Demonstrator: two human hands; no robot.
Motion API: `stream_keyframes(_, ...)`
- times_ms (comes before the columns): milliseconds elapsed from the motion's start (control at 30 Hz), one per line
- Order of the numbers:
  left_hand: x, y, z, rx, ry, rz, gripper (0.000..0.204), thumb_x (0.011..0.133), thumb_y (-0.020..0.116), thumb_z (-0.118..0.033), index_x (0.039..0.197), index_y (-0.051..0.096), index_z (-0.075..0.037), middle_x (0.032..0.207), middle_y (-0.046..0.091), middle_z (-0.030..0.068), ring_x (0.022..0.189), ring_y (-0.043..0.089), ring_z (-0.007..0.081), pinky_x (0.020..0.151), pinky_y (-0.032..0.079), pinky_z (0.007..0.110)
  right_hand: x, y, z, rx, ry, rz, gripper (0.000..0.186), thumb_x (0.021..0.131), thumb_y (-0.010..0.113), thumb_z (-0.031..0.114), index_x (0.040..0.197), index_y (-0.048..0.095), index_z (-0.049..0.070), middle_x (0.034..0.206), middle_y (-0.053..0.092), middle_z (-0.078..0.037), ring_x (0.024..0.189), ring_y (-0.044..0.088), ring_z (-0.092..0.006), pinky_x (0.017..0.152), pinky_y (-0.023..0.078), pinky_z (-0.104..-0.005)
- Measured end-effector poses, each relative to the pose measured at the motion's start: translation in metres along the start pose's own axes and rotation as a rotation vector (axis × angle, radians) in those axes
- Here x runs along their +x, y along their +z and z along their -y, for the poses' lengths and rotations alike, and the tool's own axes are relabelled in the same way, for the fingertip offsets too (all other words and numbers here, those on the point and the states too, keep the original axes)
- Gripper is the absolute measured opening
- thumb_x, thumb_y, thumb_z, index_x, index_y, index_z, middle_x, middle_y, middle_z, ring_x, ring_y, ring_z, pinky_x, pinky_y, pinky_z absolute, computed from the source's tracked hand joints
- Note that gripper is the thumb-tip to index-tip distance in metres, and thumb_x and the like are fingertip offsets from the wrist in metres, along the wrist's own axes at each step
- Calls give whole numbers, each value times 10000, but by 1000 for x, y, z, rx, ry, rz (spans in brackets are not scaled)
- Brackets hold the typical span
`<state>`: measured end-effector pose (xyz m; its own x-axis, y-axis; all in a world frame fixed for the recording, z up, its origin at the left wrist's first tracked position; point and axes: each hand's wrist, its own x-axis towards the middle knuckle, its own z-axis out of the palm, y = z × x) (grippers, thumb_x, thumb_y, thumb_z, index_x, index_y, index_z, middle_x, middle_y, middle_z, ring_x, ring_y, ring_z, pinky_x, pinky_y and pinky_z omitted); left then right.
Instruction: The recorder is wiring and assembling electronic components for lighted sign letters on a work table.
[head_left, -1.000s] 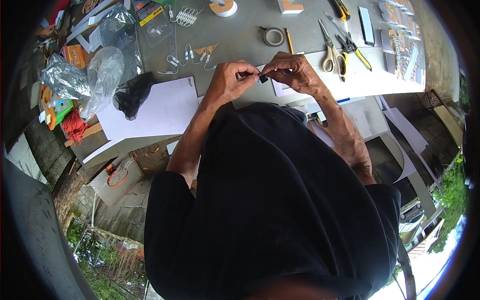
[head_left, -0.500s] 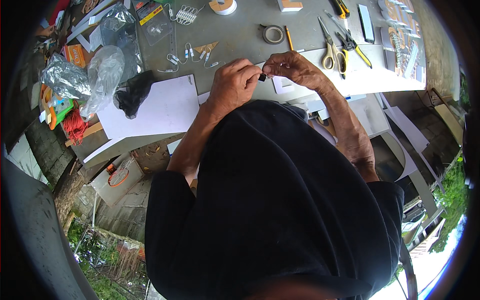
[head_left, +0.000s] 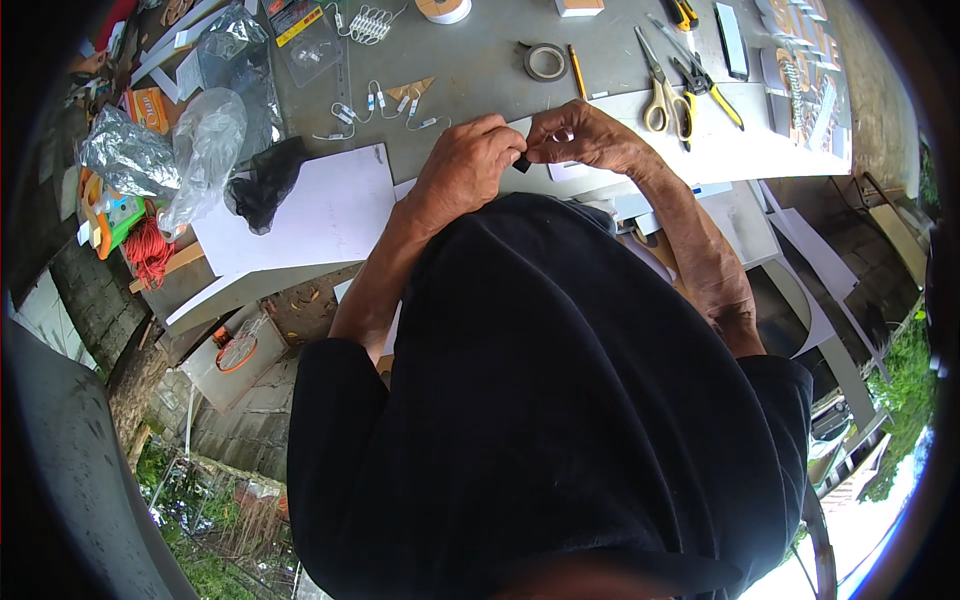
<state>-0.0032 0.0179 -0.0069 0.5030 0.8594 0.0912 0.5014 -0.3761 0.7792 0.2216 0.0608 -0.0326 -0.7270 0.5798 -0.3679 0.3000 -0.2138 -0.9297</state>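
Both hands meet over the near edge of the table. My left hand (head_left: 468, 163) has its fingers closed in a pinch at a small black piece (head_left: 522, 164), whose exact kind I cannot make out. From the other side my right hand (head_left: 588, 138) pinches at the same piece with thumb and forefinger. Most of it is hidden by the fingertips. Just beyond the hands lies a chain of white LED modules (head_left: 372, 104) on thin wire, beside a small tan triangular scrap (head_left: 412, 88). A roll of dark tape (head_left: 545, 63) and a pencil (head_left: 577, 70) are farther off.
Scissors (head_left: 657, 105), yellow-handled pliers (head_left: 705, 90) and a yellow-black cutter (head_left: 684, 14) lie at the right. White sheet (head_left: 320, 210), a black mesh scrap (head_left: 265, 185) and clear plastic bags (head_left: 210, 140) cover the left. Coiled red cord (head_left: 150, 255) sits at the left edge.
My right fingers have curled in closer against my left fingertips, and the black piece sits slightly lower. The things on the table keep their places.
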Motion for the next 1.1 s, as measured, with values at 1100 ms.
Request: stream_keyframes(1100,4,-7,1,-472,-435,187,142,847,745,-132,908,742,-3,735,669,-2,661,569,48,612,445,225,-26,11,9,-192,-68,-153,210,970,652,226,1054,703,39,921,728,-80,828,657,-176,764,501,-368)
